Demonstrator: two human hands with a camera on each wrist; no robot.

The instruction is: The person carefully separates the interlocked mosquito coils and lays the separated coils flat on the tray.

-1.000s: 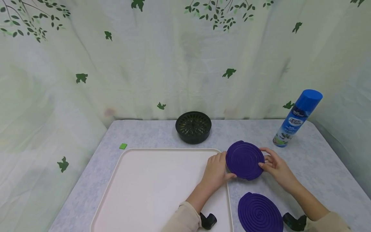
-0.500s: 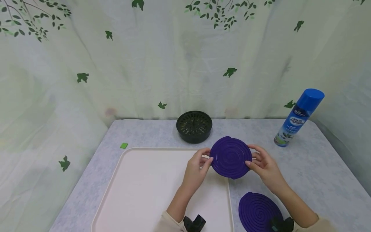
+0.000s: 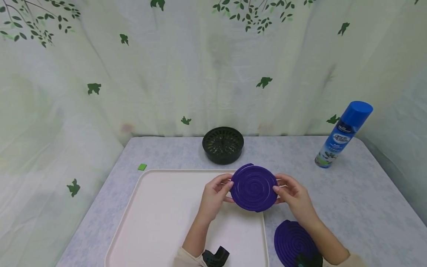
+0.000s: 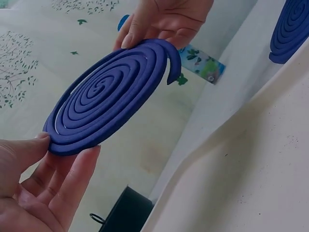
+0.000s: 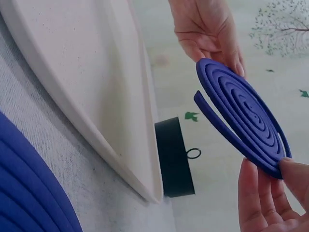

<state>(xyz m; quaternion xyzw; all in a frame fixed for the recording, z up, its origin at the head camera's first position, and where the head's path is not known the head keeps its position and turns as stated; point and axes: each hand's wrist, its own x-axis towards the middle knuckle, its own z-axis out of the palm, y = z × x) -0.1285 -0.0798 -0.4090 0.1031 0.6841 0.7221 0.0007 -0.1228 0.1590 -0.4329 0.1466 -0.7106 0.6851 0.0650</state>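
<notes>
Between my two hands I hold a purple spiral mosquito coil (image 3: pixel 254 188) in the air, over the right edge of the white tray (image 3: pixel 160 215). My left hand (image 3: pixel 213 194) pinches its left rim, thumb on the near face. On the opposite rim, my right hand (image 3: pixel 295 198) pinches with thumb and fingers. The left wrist view shows the mosquito coil (image 4: pixel 104 92) tilted, its loose outer end curving away near the right hand (image 4: pixel 169 19). A second mosquito coil (image 3: pixel 293 239) lies on the table right of the tray, partly covered by the right forearm and wrist camera.
At the back of the table stands a round black mosquito coil holder (image 3: pixel 222 145) with a slotted top; a small ring (image 5: pixel 194 153) sticks out from it. A blue spray can (image 3: pixel 343 134) stands at the back right. A small green square (image 3: pixel 142 167) lies behind the tray.
The held mosquito coil has moved left, from beside the tray to over its right edge. My left hand now pinches the rim with the thumb in front. The right hand followed leftward.
</notes>
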